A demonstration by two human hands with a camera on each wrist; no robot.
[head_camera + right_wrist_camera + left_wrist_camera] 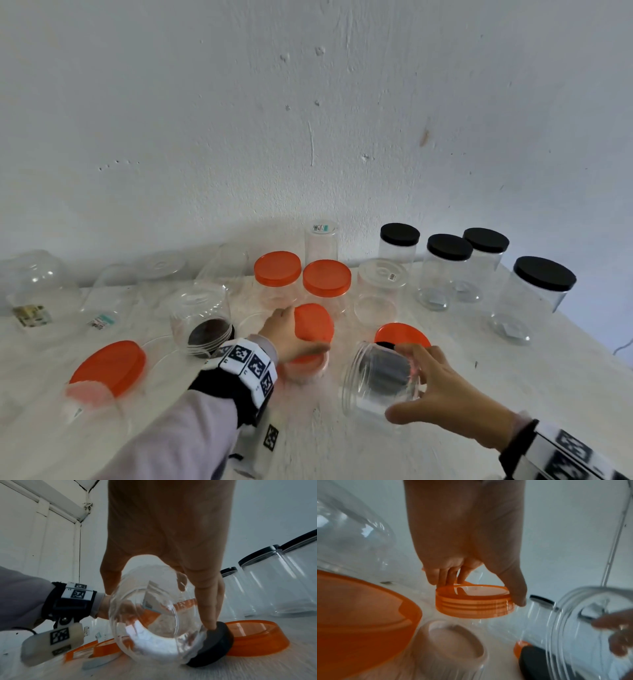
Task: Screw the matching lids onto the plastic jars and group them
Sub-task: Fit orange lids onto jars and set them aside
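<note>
My left hand (287, 334) (481, 588) pinches a small orange lid (313, 323) (474, 601) by its rim, thumb on one side and fingers on the other. It hovers just above a small open clear jar (305, 370) (453, 639) standing on the table. To the right, my right hand (407, 383) (157, 601) grips an open clear jar (363, 383) (154, 628) from above, tilted with its mouth towards me. A loose black lid (216, 642) leans against that jar's base, under my fingertips.
An upturned orange lid (402, 334) lies behind the tilted jar. Two orange-lidded jars (277, 269) stand mid-table, several black-lidded jars (448, 246) back right. A large orange-lidded jar (109, 366) sits front left. Clear open jars (202, 318) line the wall.
</note>
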